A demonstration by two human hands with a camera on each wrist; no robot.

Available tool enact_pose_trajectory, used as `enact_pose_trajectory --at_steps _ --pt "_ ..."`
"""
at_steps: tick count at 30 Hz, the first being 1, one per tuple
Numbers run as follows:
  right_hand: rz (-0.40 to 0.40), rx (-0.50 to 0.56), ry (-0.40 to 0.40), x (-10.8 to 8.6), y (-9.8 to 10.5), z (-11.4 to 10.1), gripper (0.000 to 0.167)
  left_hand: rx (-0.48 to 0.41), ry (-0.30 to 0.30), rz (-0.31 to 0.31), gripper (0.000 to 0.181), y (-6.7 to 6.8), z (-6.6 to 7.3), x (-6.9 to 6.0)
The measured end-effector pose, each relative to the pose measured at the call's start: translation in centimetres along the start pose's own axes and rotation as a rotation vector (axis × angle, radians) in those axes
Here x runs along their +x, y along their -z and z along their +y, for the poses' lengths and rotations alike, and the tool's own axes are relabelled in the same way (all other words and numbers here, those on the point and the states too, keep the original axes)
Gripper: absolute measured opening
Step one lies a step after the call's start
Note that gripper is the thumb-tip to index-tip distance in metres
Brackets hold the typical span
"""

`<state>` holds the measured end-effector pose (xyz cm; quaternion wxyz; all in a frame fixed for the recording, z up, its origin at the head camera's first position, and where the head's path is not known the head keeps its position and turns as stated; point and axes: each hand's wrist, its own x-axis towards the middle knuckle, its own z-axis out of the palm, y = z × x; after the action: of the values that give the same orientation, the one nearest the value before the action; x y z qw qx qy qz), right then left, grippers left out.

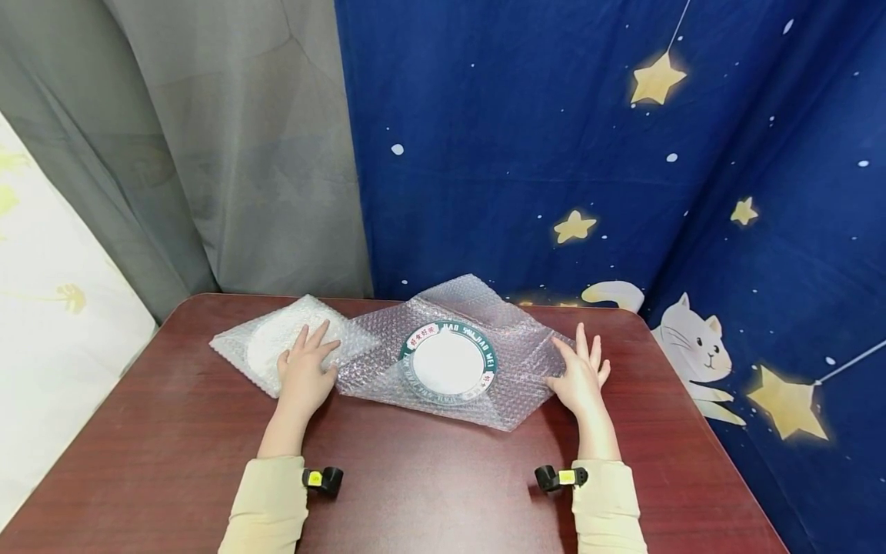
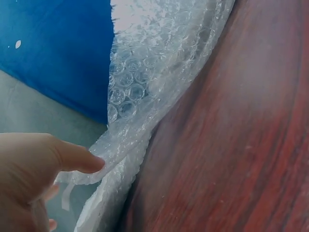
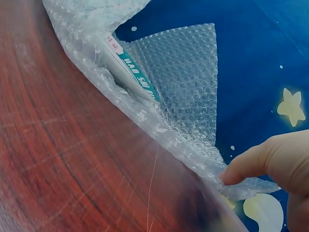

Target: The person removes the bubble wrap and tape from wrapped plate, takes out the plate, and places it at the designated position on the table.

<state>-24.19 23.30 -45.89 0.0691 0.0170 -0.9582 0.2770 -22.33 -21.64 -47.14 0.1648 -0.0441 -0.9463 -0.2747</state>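
In the head view, a plate (image 1: 448, 362) with a green lettered rim sits on a sheet of bubble wrap (image 1: 519, 350); a flap of the wrap lies over its lower part. My left hand (image 1: 304, 373) rests with fingers spread over a bubble-wrapped white round thing (image 1: 266, 346), its thumb touching the sheet's left end. At the sheet's right end, my right hand (image 1: 580, 377) touches the wrap with thumb and index finger, other fingers extended. Both wrist views show a thumb on the wrap (image 2: 145, 87); the plate's rim (image 3: 137, 75) peeks out in the right one.
The dark red wooden table (image 1: 429, 492) extends toward me. Behind it hang a grey curtain (image 1: 256, 154) and a blue curtain (image 1: 498, 154) with stars and a cat. A pale panel (image 1: 55, 308) stands at the left.
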Motion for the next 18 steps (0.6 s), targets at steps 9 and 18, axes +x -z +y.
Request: enact_pose_trajectory --at_steps 9,18 --pt "-0.123 -0.054 -0.027 0.1 -0.3 0.4 0.071 0.118 -0.003 -0.103 0.049 0.0 0.8 0.0" --pt "-0.193 -0.049 -0.020 -0.2 -0.5 0.3 0.066 0.136 -0.022 -0.192 0.076 -0.6 1.2 -0.1"
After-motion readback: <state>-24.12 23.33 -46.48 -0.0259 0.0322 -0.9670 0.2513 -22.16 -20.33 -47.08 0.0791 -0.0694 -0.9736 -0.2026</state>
